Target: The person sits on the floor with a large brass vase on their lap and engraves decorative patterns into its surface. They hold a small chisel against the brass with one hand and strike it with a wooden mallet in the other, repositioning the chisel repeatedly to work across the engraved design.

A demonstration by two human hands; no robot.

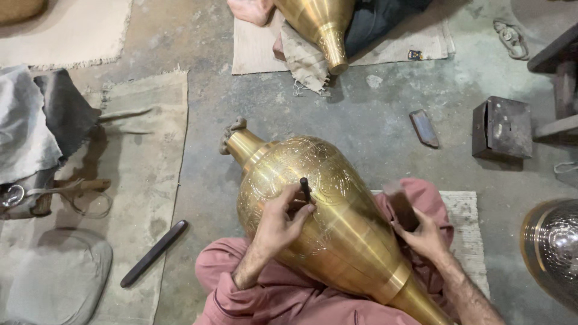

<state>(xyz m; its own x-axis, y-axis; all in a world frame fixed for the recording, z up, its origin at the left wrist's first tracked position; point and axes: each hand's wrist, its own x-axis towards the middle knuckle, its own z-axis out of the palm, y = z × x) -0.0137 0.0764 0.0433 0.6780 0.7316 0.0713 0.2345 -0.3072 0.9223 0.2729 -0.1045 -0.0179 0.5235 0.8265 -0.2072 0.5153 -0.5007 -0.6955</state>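
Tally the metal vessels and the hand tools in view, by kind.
Brass vases: 2, the engraved one across the lap and another at the top.
Silvery vessel: 1, cut off at the right edge.
Dark punch in the left hand: 1.
Blurred tool in the right hand: 1.
Total: 5.

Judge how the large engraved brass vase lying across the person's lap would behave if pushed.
The large engraved brass vase would probably roll: its body is round and lies sideways. The polished lower surface looks slippery. Being big and metal, it is likely heavy and stiff.
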